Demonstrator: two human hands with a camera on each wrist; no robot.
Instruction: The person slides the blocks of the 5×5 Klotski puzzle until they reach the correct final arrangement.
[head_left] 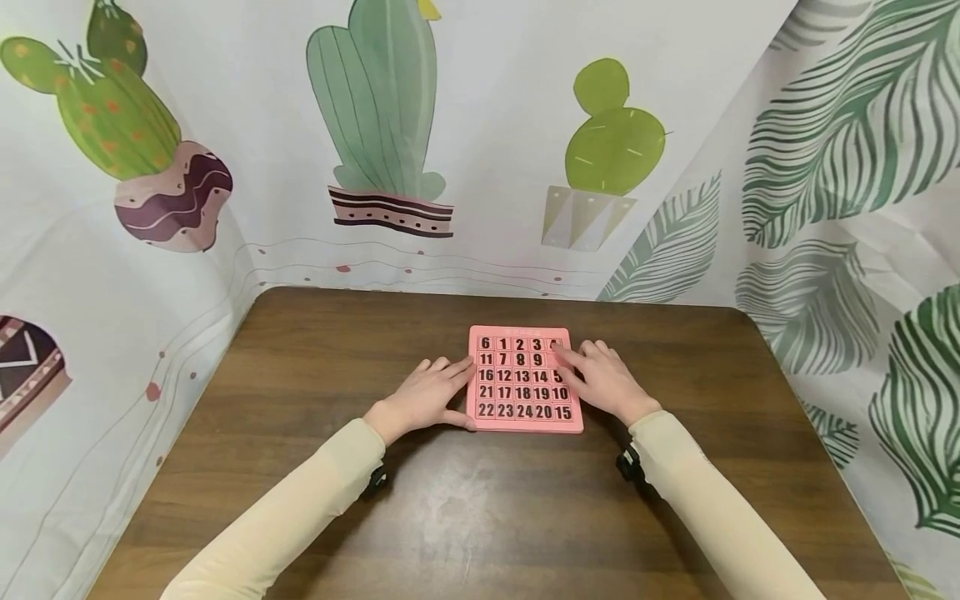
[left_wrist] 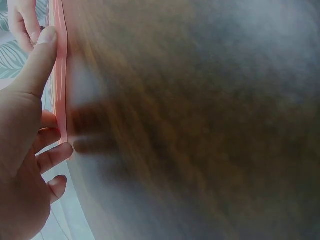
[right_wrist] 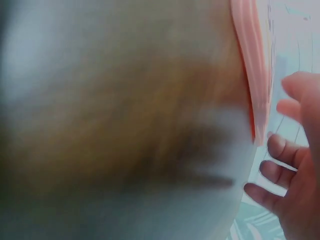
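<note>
A pink number sliding puzzle lies flat on the brown wooden table, its square tiles printed with black numbers. My left hand rests against the puzzle's left side, its fairly straight fingers at the upper part of the edge and the thumb at the near corner. Over the right side is my right hand, with the index fingertip at the 4 tile and the thumb by the 5 tile. These fingers partly hide the tiles there. Seen edge-on in the right wrist view, the puzzle's side stands apart from the lower fingers.
The wooden table reaches a curtain printed with cacti and leaves at its back and sides. Both forearms wear light sleeves, with a small dark device under the right wrist and another under the left.
</note>
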